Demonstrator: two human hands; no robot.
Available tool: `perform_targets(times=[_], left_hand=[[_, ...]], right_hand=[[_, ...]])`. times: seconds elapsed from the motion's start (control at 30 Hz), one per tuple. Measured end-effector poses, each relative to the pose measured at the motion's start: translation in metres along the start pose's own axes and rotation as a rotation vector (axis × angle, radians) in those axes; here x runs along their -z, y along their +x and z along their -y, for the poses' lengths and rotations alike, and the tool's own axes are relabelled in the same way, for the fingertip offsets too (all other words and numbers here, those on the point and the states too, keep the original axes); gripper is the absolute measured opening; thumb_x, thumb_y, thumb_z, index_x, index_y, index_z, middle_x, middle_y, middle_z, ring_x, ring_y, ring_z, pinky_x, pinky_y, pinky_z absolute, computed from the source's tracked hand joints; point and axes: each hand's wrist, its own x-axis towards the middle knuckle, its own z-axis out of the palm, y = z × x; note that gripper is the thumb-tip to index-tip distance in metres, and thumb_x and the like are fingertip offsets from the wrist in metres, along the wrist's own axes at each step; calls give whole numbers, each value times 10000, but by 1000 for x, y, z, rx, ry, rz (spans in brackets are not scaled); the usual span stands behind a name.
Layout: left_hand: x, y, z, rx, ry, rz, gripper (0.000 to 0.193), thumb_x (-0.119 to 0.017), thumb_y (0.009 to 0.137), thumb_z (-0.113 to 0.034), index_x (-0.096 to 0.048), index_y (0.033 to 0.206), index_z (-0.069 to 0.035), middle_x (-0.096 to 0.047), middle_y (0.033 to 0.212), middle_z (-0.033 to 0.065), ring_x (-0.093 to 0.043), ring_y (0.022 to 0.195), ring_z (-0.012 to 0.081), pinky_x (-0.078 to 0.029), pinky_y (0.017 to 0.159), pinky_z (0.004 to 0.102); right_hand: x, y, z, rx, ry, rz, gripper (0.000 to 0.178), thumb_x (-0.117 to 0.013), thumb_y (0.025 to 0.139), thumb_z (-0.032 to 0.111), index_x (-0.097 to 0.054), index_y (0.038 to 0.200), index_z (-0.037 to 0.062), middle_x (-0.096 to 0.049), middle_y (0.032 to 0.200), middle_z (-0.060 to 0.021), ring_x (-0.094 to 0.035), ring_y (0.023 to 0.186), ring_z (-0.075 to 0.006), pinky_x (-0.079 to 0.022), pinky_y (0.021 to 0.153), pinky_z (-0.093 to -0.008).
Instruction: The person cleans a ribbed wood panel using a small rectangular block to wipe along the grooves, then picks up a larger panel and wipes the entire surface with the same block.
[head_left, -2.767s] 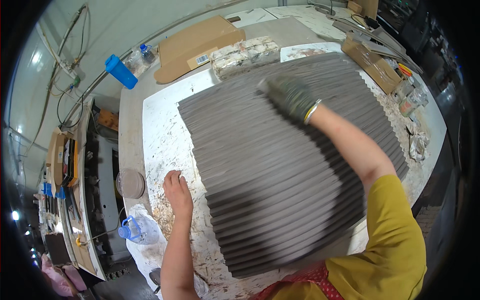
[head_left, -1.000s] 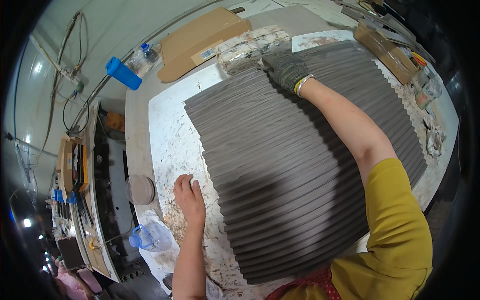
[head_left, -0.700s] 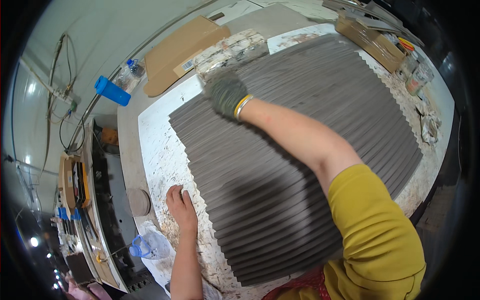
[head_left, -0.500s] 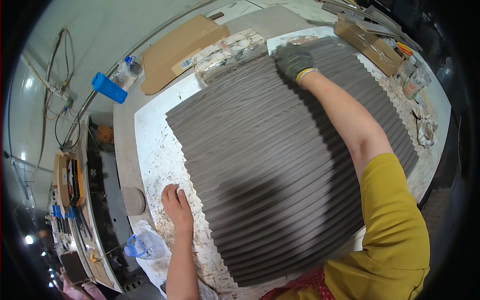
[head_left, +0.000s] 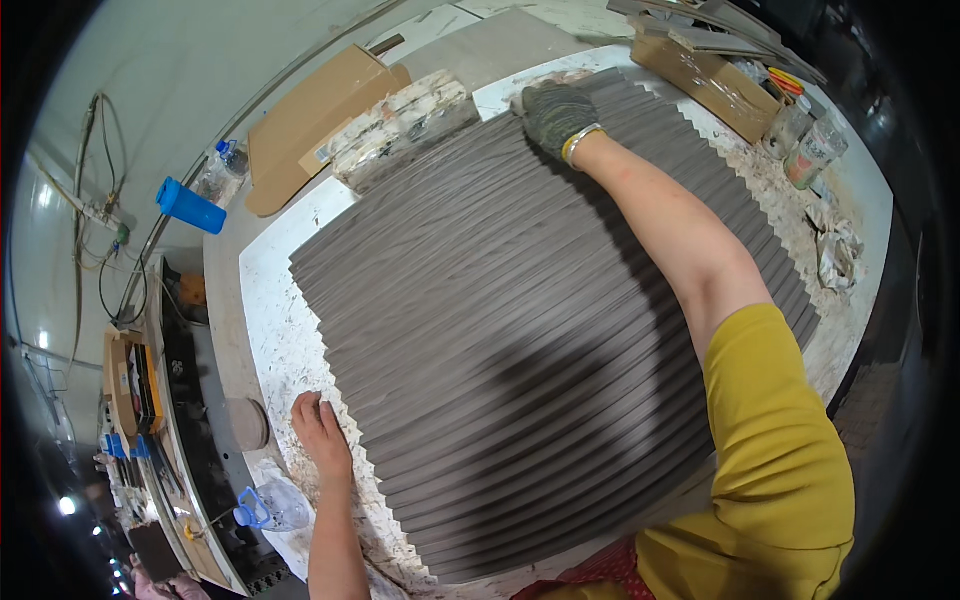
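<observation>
Ridged grey mortar bed [head_left: 540, 340] covers most of the white worktable [head_left: 270, 300], its combed grooves running from about eight o'clock to two o'clock. At twelve o'clock the gloved right hand [head_left: 556, 115] presses on the far edge of the bed, fingers curled over something I cannot make out, so whether it grips a tool is unclear. At seven o'clock the bare left hand [head_left: 320, 440] lies flat and open on the spattered table, fingertips just touching the bed's serrated near-left edge. Cardboard sheets [head_left: 315, 120] lie at eleven o'clock, a blue cylinder [head_left: 190, 207] at ten, and a cardboard box [head_left: 705, 75] at one.
</observation>
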Motion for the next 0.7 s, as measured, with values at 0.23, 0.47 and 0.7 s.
perform_targets(times=[0.23,0.47,0.7], left_hand=[[1,-6,11,-24,77,-23,234,-462,968,-130,-551,1118,26,-515,1192,194,-484,1115,365,-370,976,443],[-5,0,-3,-20,95,-12,261,-435,989,-169,-538,1133,23,-521,1162,195,-483,1108,361,-359,987,428],[9,-8,8,23,167,-12,228,-448,963,-90,-546,1131,29,-514,1190,194,-486,1114,367,-379,972,434]], right_hand=[[-42,-6,35,227,-4,14,277,-513,877,232,-714,983,73,-692,973,-207,-677,931,-333,-509,833,-450],[-3,13,-202,-195,-275,10,386,-396,974,357,-636,1061,67,-667,1027,-193,-639,969,-353,-498,848,-457],[16,-15,-78,336,9,84,447,-387,987,416,-643,1011,50,-674,925,-201,-643,906,-369,-504,764,-474]])
